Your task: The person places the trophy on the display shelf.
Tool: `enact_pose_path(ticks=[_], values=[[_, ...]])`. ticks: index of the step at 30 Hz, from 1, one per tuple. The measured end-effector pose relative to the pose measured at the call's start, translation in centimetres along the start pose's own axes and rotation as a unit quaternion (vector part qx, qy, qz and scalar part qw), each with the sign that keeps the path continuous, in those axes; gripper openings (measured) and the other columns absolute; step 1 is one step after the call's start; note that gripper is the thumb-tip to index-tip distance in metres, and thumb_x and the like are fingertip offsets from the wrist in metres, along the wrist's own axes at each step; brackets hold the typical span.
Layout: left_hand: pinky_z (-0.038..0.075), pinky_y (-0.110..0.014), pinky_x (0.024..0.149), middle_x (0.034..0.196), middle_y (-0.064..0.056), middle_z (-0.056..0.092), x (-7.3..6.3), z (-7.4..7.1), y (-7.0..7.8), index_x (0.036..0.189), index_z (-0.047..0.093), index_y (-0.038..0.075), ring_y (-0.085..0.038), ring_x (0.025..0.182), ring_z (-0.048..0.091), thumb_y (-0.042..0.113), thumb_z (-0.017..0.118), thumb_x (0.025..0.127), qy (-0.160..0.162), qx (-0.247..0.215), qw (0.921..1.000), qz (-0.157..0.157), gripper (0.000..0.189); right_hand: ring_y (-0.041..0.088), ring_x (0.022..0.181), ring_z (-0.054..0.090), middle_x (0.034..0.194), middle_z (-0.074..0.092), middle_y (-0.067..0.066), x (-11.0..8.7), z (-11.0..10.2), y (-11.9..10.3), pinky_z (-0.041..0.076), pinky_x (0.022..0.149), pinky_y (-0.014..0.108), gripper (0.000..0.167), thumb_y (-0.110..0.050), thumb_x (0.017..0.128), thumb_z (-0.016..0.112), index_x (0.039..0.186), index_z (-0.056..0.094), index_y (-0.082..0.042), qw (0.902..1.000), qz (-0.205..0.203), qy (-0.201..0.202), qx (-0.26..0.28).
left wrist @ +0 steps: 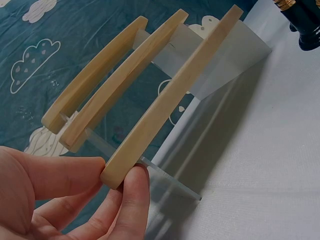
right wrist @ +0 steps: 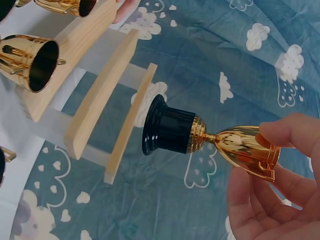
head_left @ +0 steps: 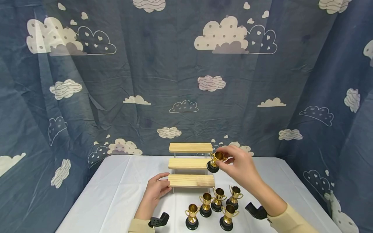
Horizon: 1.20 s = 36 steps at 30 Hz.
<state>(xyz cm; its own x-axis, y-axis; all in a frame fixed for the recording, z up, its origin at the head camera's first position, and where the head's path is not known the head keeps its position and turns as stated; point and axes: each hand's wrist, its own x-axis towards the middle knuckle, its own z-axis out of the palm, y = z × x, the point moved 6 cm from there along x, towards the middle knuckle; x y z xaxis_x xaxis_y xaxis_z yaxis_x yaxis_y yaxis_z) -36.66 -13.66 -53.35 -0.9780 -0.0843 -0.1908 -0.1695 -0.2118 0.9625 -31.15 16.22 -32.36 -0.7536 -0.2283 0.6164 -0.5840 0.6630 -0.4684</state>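
Note:
My right hand (head_left: 240, 165) pinches a small gold trophy cup (right wrist: 245, 147) by its bowl, between thumb and fingers. Its black base (head_left: 212, 167) points down, beside the right end of the middle shelf in the head view. A three-tier stand has wooden boards, the top one (head_left: 190, 148), the middle one (head_left: 187, 163) and the lowest one (head_left: 190, 181), on clear side panels (left wrist: 172, 177). My left hand (head_left: 155, 189) grips the left end of the lowest board, thumb and fingertips against its edges. No trophies stand on the boards.
Several more gold trophies, such as one at the left (head_left: 192, 216) and one at the right (head_left: 234, 196), stand upright on the white cloth (head_left: 116, 187) in front of the stand. A blue cloud-patterned curtain (head_left: 163, 71) hangs behind and at both sides.

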Motion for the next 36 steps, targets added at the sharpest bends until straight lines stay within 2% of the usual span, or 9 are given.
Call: enact_pose_path(ticks=[9,21,36], values=[[0.06,-0.032,0.071,0.093,-0.013,0.066,0.0,-0.1,0.1,0.135,0.057,-0.005,-0.018,0.075,0.068,-0.01,0.066,0.082,0.0,-0.006,1.0,-0.004,0.054,0.01,0.085,0.063,0.098,0.064,-0.007,1.4,0.9,-0.2,0.059,0.068,0.028,0.034,-0.01,0.081,0.082,0.114,0.072,-0.014,0.9999,-0.002,-0.01,-0.005],[0.06,-0.033,0.072,0.094,-0.014,0.066,0.0,-0.2,0.2,0.133,0.059,-0.005,-0.019,0.075,0.069,-0.008,0.069,0.081,-0.007,-0.005,1.0,-0.005,0.054,0.013,0.085,0.064,0.097,0.064,-0.006,3.3,2.5,0.1,0.057,0.069,0.023,0.031,-0.012,0.083,0.08,0.113,0.073,-0.015,0.9992,0.011,-0.036,0.01],[0.061,-0.037,0.075,0.098,-0.015,0.067,0.6,-0.3,0.0,0.137,0.056,-0.004,-0.02,0.076,0.07,-0.007,0.072,0.08,-0.019,0.008,0.9998,-0.004,0.059,0.016,0.088,0.064,0.1,0.066,-0.003,6.4,4.4,1.3,0.058,0.073,0.033,0.029,-0.016,0.084,0.079,0.112,0.074,-0.014,0.9988,0.015,-0.047,0.001]])
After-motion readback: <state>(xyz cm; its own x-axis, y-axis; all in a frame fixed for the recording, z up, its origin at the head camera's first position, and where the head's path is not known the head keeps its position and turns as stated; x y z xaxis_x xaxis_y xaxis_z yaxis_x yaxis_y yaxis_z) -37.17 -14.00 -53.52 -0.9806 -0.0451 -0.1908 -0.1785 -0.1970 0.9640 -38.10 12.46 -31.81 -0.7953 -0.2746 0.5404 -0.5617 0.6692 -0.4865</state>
